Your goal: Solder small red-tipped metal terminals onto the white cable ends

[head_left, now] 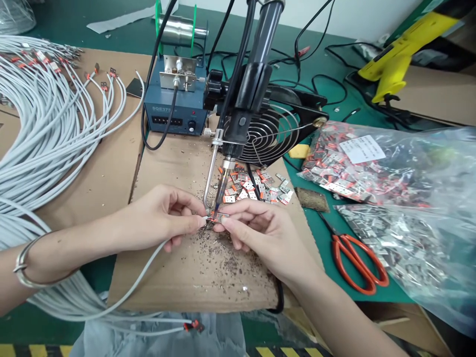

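The left hand [159, 220] pinches the end of a grey cable [143, 272] and the right hand [262, 233] a small red connector [217, 216], meeting beneath the soldering iron [243, 104] over a cardboard sheet [193, 282] on the green tabletop [122, 38], with red scissors [359, 263] nearby.

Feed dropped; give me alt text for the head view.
The left hand and right hand pinch a small red connector under a mounted soldering iron, over cardboard. A grey cable runs from the left hand; red scissors lie nearby.
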The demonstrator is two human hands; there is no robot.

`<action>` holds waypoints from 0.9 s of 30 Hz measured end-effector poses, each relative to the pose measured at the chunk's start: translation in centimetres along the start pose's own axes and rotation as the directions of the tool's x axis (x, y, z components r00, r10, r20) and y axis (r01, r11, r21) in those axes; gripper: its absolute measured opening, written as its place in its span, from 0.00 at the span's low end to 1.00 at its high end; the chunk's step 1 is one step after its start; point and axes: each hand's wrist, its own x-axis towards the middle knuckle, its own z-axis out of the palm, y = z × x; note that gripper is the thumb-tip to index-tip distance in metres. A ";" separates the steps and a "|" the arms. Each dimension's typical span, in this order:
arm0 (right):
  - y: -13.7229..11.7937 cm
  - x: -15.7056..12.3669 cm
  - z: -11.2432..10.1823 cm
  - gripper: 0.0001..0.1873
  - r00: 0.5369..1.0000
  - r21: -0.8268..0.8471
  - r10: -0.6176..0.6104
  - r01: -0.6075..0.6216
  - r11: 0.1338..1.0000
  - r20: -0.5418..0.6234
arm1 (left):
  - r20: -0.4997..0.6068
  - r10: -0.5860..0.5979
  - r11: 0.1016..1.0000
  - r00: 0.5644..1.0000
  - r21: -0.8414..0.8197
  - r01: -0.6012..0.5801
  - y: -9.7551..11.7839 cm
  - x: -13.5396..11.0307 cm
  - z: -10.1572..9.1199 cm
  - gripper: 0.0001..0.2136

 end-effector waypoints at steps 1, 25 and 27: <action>0.0 0.0 0.0 0.04 1.000 -0.001 -0.005 0.005 1.000 0.005 | 0.000 -0.002 1.000 1.000 0.000 0.002 0.0 0.0 0.0 0.04; 0.2 0.0 0.4 0.06 0.998 -0.093 0.008 -0.015 0.996 -0.068 | -0.001 0.031 0.993 1.000 0.111 -0.030 -0.5 0.1 0.0 0.08; 0.2 0.1 0.5 0.06 0.997 -0.087 0.020 -0.026 0.996 -0.069 | -0.049 0.079 0.988 0.996 0.139 -0.071 -0.6 0.0 0.2 0.08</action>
